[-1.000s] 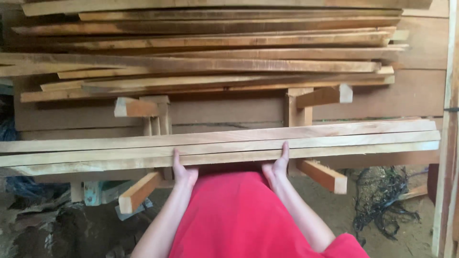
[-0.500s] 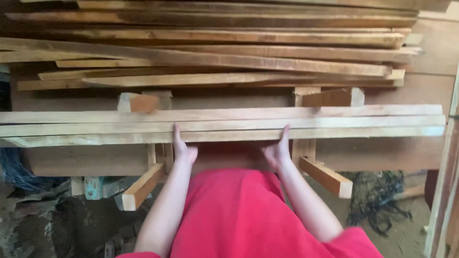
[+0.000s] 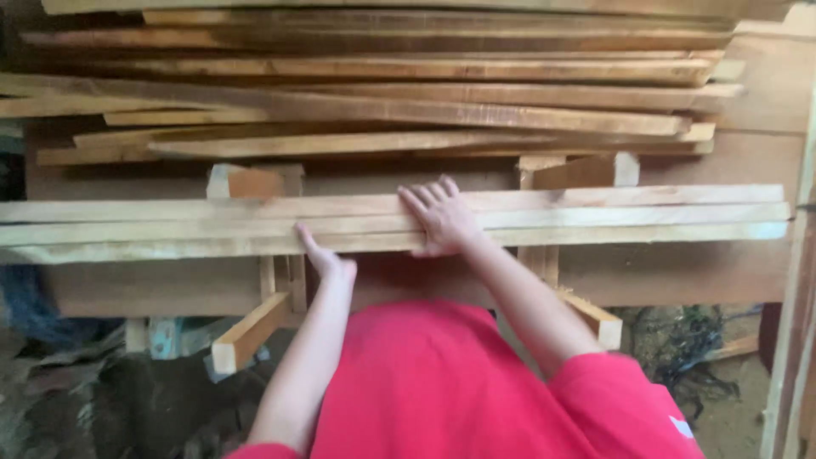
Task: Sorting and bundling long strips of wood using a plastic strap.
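Observation:
A bundle of three long pale wooden planks (image 3: 637,212) lies across in front of me at chest height. My left hand (image 3: 327,259) grips the near edge from below, thumb up against the front plank. My right hand (image 3: 442,217) lies flat on top of the bundle, palm down and fingers stretched toward the far plank. Whether the bundle rests on the rack's arms is hidden behind it.
A thick stack of rough planks (image 3: 382,93) fills the rack above, resting on wooden arms (image 3: 586,170). Lower arms (image 3: 251,331) stick out toward me at both sides of my red shirt. A wooden post (image 3: 795,323) stands at the right; debris covers the dirt floor.
The bundle rose between the first two frames and has stayed level since. My right hand left the underside and now lies on top. My left hand stays at the near edge.

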